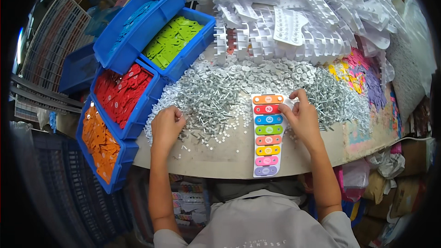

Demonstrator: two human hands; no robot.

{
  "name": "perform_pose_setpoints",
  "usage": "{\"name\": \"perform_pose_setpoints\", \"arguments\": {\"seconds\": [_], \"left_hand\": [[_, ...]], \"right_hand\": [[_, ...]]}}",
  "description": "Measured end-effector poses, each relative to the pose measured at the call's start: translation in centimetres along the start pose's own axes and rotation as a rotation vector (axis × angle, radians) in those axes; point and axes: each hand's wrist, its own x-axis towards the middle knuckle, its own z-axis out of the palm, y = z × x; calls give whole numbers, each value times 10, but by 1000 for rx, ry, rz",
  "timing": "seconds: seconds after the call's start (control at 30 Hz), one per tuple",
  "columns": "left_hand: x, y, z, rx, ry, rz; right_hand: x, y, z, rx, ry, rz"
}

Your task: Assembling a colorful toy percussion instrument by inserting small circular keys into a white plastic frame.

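Note:
A toy xylophone [268, 135] with coloured bars on a white base lies lengthwise near the table's front edge. Its bars run from orange at the far end to purple at the near end. My right hand [301, 118] is at its upper right side, thumb at the end of the red bar [266, 109] and fingers curled; anything small between them is hidden. My left hand [167, 127] is closed at the left edge of a heap of metal pins [206, 103], its fingertips bunched. What it holds, if anything, cannot be made out.
Blue bins at the left hold red bars [121, 94], orange bars [98, 142], green bars [172, 41] and blue bars [133, 23]. White plastic bases [294, 27] are piled at the back. White washers [271, 73] lie before them; pink, yellow and purple bars [374, 89] lie right.

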Motion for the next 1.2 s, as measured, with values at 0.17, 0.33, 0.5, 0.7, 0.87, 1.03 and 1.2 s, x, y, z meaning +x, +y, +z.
{"name": "perform_pose_setpoints", "arguments": {"seconds": [0.17, 0.33, 0.5, 0.7, 0.87, 1.03, 1.2], "left_hand": [[2, 15, -18, -217, 28, -26], [10, 32, -24, -662, -45, -77], [9, 89, 8, -1233, -328, -34], [22, 127, 45, -1426, -656, -223], [29, 135, 63, -1498, -684, -217], [30, 136, 72, -1450, -705, -238], [28, 145, 78, -1278, -559, -214]], "right_hand": [[6, 3, -7, 61, -118, 95], [11, 6, -8, 54, -156, 132], [20, 18, -6, 109, -283, 152], [28, 30, -5, 172, -320, 110], [29, 29, -7, 154, -354, 81], [29, 25, -11, 164, -419, 120], [32, 22, -14, 188, -482, 171]]}}
